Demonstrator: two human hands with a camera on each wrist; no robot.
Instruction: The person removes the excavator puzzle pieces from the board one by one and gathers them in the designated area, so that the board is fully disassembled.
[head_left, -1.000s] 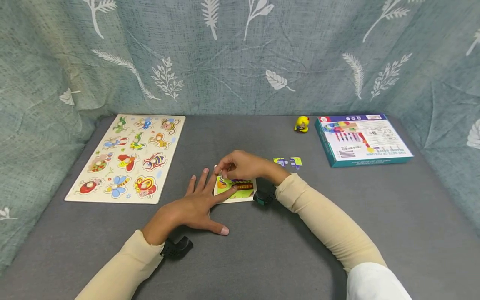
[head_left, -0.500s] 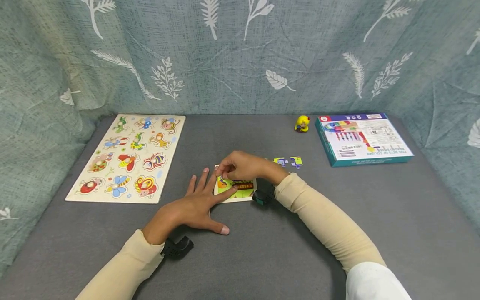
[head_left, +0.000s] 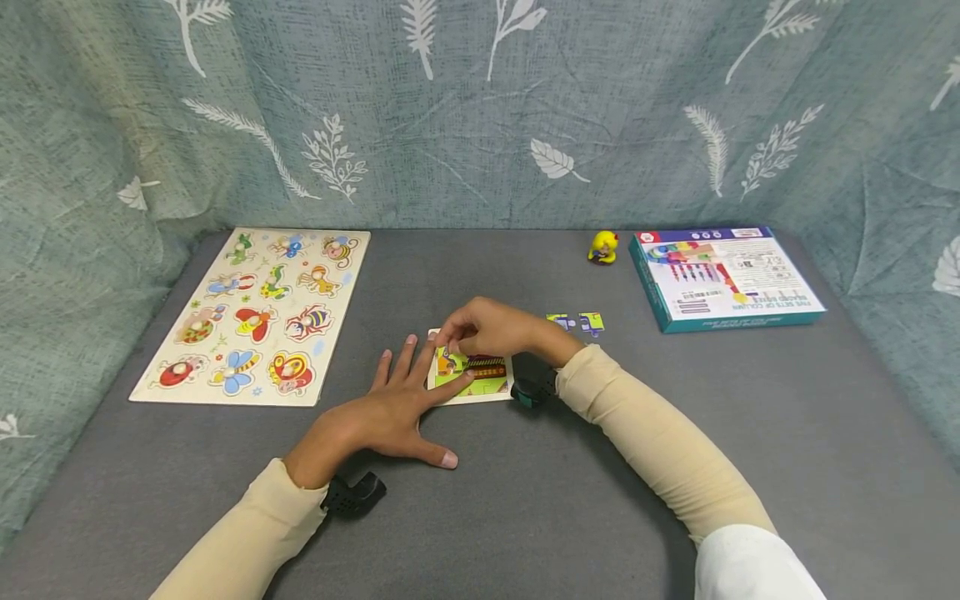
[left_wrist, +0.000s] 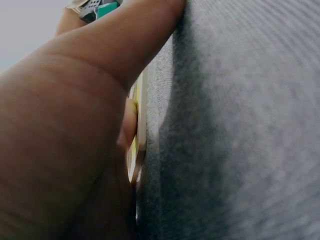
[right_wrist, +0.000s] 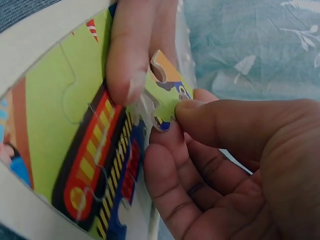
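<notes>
My right hand (head_left: 495,327) pinches a small jigsaw piece (right_wrist: 167,90) between thumb and fingers. In the right wrist view the piece stands tilted above the framed jigsaw puzzle (right_wrist: 47,82), close to a left fingertip. Green, orange and blue print covers its face. My left hand (head_left: 393,421) lies spread, its fingers along the puzzle's left side and the index fingertip on the picture. Fitted pieces show a red and black vehicle track on green. In the left wrist view the thumb side (left_wrist: 75,115) hides most of the puzzle; only its pale edge (left_wrist: 142,115) shows.
Two loose jigsaw pieces (head_left: 576,322) lie right of the puzzle, partly behind the right wrist. A wooden insect peg board (head_left: 202,333) lies at the left. A yellow toy figure (head_left: 603,248) and a teal-edged box (head_left: 738,283) sit at the back right, before a curtain (head_left: 465,150).
My right hand has shifted slightly right and up, uncovering more of the puzzle's left part. My left hand stays where it was.
</notes>
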